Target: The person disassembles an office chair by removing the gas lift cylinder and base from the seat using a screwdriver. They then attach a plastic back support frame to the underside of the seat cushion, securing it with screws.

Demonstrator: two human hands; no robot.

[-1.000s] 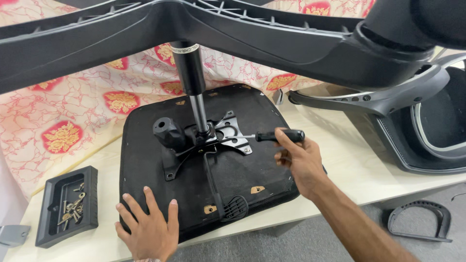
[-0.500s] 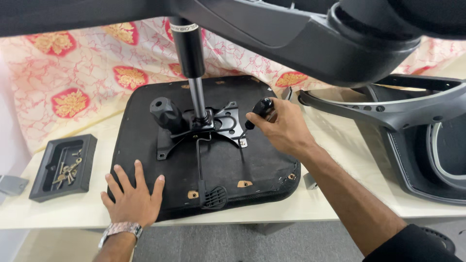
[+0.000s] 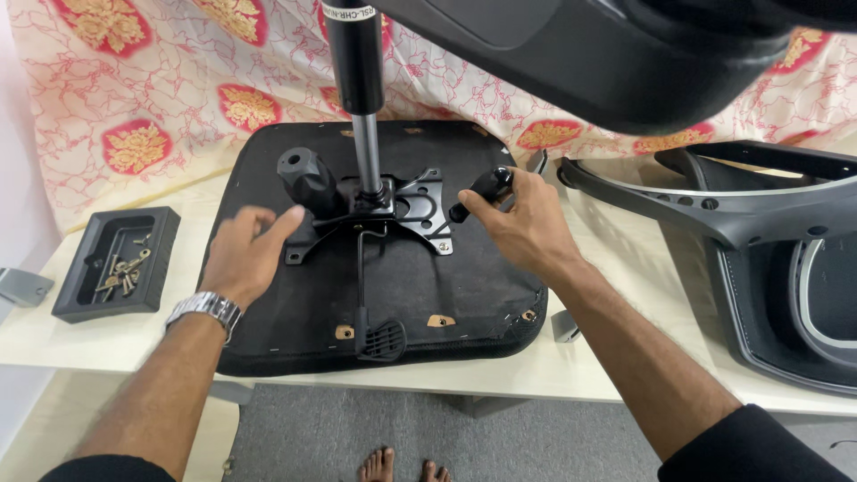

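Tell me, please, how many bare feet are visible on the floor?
2: the left foot and the right foot are side by side on the grey mat at the bottom edge, only partly in view.

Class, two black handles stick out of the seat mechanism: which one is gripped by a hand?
The slim lever handle, gripped by the right hand; the stubby knob stands free.

A pale cream surface (image 3: 625, 357) is standing in soft, even light. A cloth (image 3: 134, 98) with red and gold flowers is hanging down behind it and lying over its far edge. Gray carpet (image 3: 500, 437) is covering the floor below. At the far left, a plain pale wall (image 3: 16, 161) is showing, and the floor there is looking light and tan.
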